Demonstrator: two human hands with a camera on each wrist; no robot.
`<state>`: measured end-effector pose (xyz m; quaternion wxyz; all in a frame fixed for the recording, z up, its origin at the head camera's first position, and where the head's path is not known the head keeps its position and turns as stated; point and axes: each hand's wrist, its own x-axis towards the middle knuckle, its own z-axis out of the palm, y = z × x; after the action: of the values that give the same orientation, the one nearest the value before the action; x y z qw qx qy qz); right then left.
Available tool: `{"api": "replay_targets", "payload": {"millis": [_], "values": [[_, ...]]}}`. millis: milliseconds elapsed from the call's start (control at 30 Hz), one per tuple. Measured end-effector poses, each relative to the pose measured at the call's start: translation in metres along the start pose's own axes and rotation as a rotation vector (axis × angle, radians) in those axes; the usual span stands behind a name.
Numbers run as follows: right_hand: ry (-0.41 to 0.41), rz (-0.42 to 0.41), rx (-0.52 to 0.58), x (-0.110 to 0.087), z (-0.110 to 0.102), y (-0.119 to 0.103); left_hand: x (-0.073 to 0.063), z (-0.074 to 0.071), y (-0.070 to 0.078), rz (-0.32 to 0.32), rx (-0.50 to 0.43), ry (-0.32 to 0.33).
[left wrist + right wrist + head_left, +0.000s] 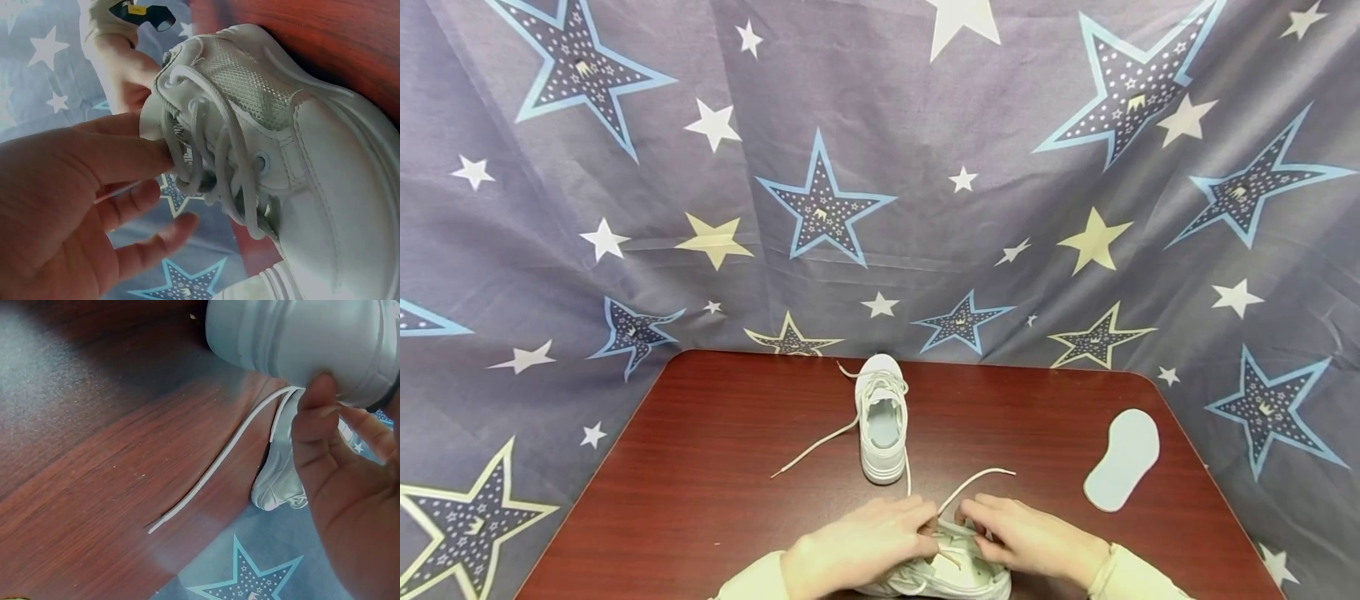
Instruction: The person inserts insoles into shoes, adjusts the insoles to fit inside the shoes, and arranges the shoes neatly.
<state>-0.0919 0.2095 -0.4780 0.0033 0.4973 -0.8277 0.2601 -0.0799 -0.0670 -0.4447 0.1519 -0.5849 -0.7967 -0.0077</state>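
A white lace-up sneaker [988,583] lies at the near edge of the table, its toe to the left and heel to the right. My left hand [868,537] pinches its tongue between thumb and index finger, beside the crossed laces [240,156]; the other fingers are spread in the left wrist view. Over the heel end, my right hand [1037,537] grips the shoe's collar with bent fingers. One digit presses on the heel [300,337] in the right wrist view. A loose lace end [970,479] trails away from the shoe onto the table. Part of the opening is hidden by both hands.
Another white sneaker [882,462] stands farther back, toe away, with its laces loose on the table. A pale insole [1123,458] lies at the right. The reddish-brown table [737,433] backs onto a grey star-patterned cloth [910,250].
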Motion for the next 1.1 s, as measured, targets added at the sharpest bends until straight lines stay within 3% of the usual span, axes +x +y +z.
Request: {"api": "replay_targets", "payload": {"millis": [233, 533, 767, 1000, 1100], "values": [[-0.003, 0.004, 0.029, 0.0005, -0.0003, -0.0007, -0.0067, -0.002, -0.0042, 0.032, -0.117, 0.043], [0.013, -0.013, 0.005, -0.0002, 0.0019, -0.0003, -0.0079, -0.0031, -0.0035, 0.006, -0.08, 0.007], [0.005, -0.012, -0.011, 0.0023, -0.0008, -0.0001, -0.0085, -0.007, -0.0066, -0.03, -0.173, -0.031], [-0.017, 0.041, -0.032, 0.0001, -0.003, -0.0025, -0.0109, -0.0058, -0.006, -0.041, -0.199, -0.04], [0.011, 0.082, -0.058, -0.0026, -0.0071, 0.0002, -0.0097, -0.0048, -0.0068, -0.044, -0.232, -0.045]]}}
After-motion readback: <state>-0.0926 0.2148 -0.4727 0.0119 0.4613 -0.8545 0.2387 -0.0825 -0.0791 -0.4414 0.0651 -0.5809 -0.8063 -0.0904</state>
